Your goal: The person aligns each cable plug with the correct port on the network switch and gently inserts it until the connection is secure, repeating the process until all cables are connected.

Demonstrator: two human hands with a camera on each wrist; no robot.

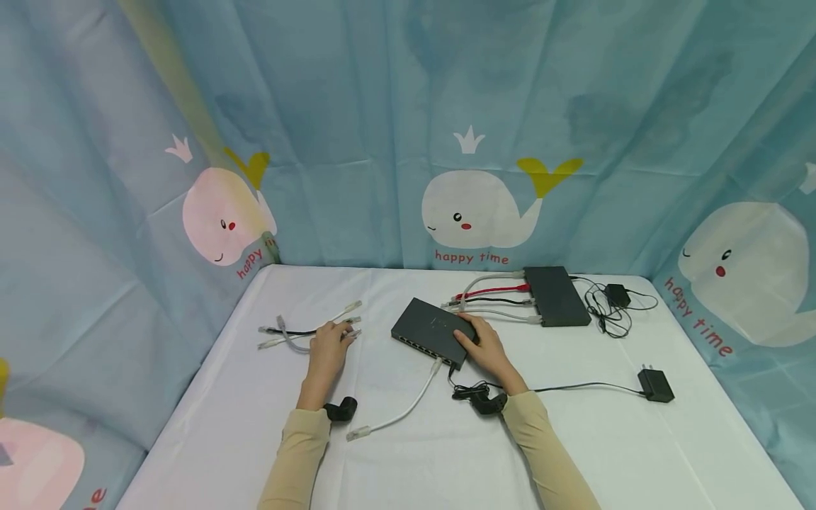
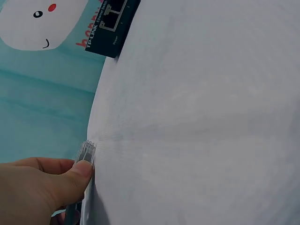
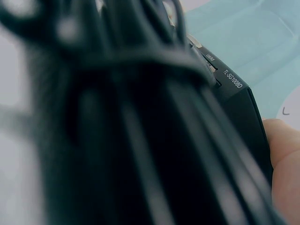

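My left hand pinches the clear plug of a grey network cable between thumb and forefinger, left of centre on the table. Beside that hand lie a black network cable and a white one. In the middle sits a dark network switch, labelled TP-LINK in the left wrist view. Its right end is gripped by my right hand, with the thumb on top. One white network cable runs from the switch's front edge toward me, its other plug loose on the cloth.
A second black switch stands at the back right with several cables, one of them red. Behind it lies a power adapter with coiled cord. A bundled black cord by my right wrist leads to another adapter.
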